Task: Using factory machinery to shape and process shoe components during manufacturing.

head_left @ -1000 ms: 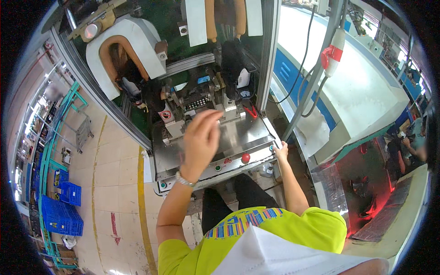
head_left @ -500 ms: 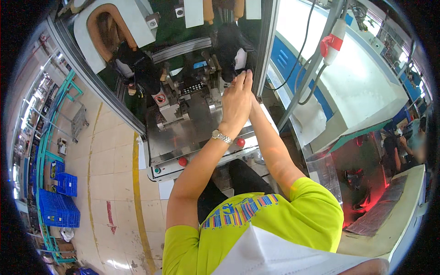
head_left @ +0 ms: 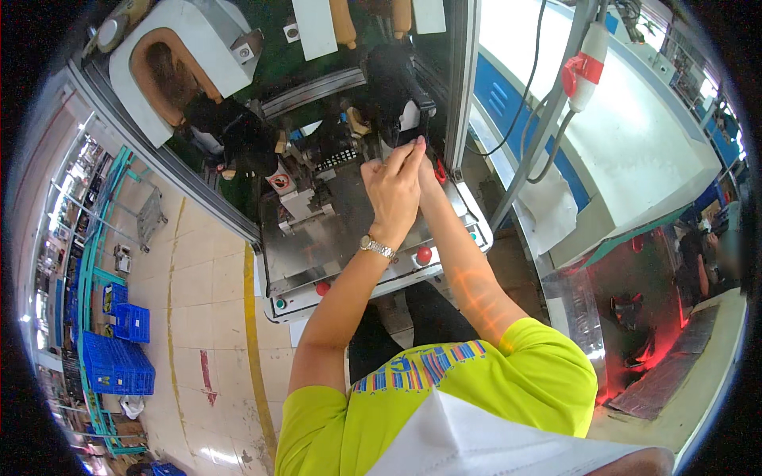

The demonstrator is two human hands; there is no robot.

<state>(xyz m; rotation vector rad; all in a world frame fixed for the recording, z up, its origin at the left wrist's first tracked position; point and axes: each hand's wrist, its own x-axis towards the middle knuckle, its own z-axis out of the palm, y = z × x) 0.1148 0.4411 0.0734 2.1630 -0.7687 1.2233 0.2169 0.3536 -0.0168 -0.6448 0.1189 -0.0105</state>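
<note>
Together, hands (head_left: 394, 189) meet beside black material (head_left: 387, 75), left extended.

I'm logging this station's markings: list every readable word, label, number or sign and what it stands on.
White, red-ringed sticker on the pale metal machine block: pictogram, no readable words.
Red arrow-shaped mark on the pale tiled floor: no words.
Multicoloured print on the yellow-green shirt: foreshortened, no full word readable.
Red scrawl on the silver metal control panel: too small to read.

Two hands (head_left: 394, 193), two black pieces (head_left: 249, 144), two red buttons (head_left: 424, 255), one wristwatch (head_left: 379, 247) — and one red-and-white plug (head_left: 586, 73) — are showing.
</note>
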